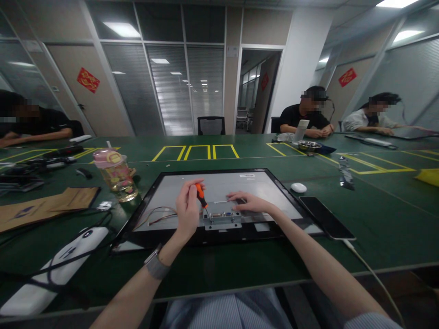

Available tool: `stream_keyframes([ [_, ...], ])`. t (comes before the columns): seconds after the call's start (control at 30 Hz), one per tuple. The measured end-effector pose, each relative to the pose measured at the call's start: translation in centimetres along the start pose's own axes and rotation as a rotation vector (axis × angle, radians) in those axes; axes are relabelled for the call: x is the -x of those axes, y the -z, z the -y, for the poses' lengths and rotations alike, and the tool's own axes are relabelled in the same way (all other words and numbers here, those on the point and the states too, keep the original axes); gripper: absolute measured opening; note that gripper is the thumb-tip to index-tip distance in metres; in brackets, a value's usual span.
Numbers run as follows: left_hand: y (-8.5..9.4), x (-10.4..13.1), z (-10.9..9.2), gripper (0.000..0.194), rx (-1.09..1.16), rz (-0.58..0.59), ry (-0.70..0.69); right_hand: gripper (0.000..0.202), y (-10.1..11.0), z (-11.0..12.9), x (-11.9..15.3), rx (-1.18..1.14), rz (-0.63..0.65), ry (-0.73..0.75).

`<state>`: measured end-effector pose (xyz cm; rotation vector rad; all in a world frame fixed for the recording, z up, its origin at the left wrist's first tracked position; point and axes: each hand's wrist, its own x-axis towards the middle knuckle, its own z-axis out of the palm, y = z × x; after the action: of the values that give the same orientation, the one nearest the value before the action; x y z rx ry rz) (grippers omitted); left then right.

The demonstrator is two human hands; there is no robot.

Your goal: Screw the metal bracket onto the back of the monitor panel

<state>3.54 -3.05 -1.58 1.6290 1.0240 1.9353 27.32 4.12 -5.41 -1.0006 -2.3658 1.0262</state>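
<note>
My left hand (188, 205) is closed around the orange and black handle of a screwdriver (201, 195). The tool is tilted, its tip down at the left end of a metal bracket (222, 221) that carries several connector ports. Fingers stretched out, my right hand (250, 202) lies over the panel just behind the bracket's right end; whether it touches the bracket I cannot tell. Both hands are above a flat display panel (168, 186) with a grey back and black frame. Thin wires (154, 219) run across the panel to the left of the bracket.
On the left stand a pink-lidded cup (115, 176), brown paper packaging (48, 208) and a white device with black cables (65, 260). A phone on a charging cable (327, 217) and a white earbud case (298, 188) lie to the right. Several people sit across the green table (384, 219).
</note>
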Motion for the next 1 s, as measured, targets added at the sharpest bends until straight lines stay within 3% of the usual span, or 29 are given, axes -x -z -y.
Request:
stream_keyframes([
  [0.2,-0.06,-0.01,0.37,0.014,-0.125,-0.061,-0.114,0.051,0.00,-0.18,-0.02,0.008,-0.003,0.001],
  [0.4,0.00,-0.02,0.22,0.026,-0.012,-0.003,0.005,0.051,-0.06,-0.26,-0.11,0.005,-0.009,0.017],
  [0.6,0.00,-0.13,0.59,0.029,0.009,0.022,-0.052,0.050,-0.07,-0.10,-0.07,0.019,-0.008,0.008],
  [0.8,-0.18,0.08,0.46,0.031,0.083,0.064,0.062,0.052,-0.10,0.04,0.06,0.013,-0.016,-0.006],
  [1.0,-0.17,-0.15,0.59,0.015,-0.091,-0.009,-0.090,0.050,-0.11,-0.27,-0.05,0.004,-0.011,0.016],
])
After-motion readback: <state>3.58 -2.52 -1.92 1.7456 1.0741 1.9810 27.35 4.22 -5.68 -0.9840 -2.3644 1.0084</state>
